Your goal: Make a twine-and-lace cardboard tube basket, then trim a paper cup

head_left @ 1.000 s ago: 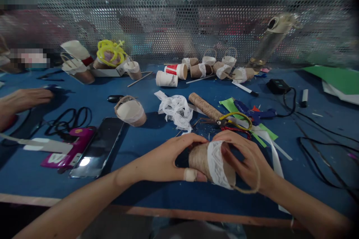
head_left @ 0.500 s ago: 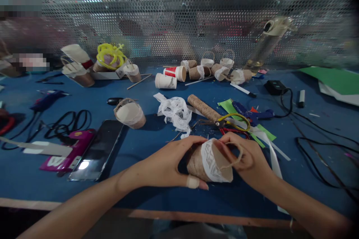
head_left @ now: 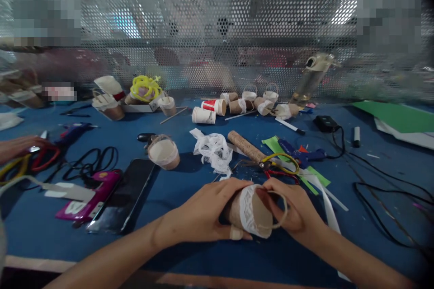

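A twine-wrapped paper cup with a white lace band lies on its side near the front of the blue table. My left hand is wrapped round its closed end, a plaster on the thumb. My right hand grips the cup's open rim, fingers curled at the mouth. A loop of twine arches from the rim over my right fingers like a handle.
Just behind lie a twine spool, yellow-and-red scissors, crumpled lace and a blue glue gun. A phone, pink case and another wrapped cup sit left. Another person's hand holds scissors at far left. Cables trail right.
The cup has been turned so its mouth faces more toward me, and the twine loop now arches over my right fingers. The view tilted up. The other person's hand now holds scissors.
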### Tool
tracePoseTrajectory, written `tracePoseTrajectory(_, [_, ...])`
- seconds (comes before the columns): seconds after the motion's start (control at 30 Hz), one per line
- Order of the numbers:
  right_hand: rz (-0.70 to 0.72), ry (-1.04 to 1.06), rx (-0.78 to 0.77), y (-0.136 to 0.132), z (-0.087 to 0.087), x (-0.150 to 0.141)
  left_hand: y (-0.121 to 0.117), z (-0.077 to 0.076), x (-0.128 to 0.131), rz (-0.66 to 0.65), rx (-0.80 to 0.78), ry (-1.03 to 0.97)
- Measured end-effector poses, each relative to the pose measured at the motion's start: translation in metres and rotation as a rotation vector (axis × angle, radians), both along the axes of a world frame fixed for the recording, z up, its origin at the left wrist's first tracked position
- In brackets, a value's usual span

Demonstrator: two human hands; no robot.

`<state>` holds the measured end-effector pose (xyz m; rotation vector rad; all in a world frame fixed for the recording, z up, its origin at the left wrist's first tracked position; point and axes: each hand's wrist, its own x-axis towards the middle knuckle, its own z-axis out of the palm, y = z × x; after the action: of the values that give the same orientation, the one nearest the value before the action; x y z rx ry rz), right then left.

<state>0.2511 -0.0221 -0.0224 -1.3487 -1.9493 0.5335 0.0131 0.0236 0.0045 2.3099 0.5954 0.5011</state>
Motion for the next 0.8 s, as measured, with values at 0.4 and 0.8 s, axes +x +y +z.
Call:
tracePoseTrajectory(0.4, [0.273,0.314,0.185,-0.018,0.011,-0.015,-0.001,-0.014,-0.003,0.211,0.100,-0.135])
tracePoseTrajectory(0.8, [0.273,0.536,0.012,-0.018,0.000,-0.016,-0.003,-0.010,0.002,0.183,0.004,-0.116])
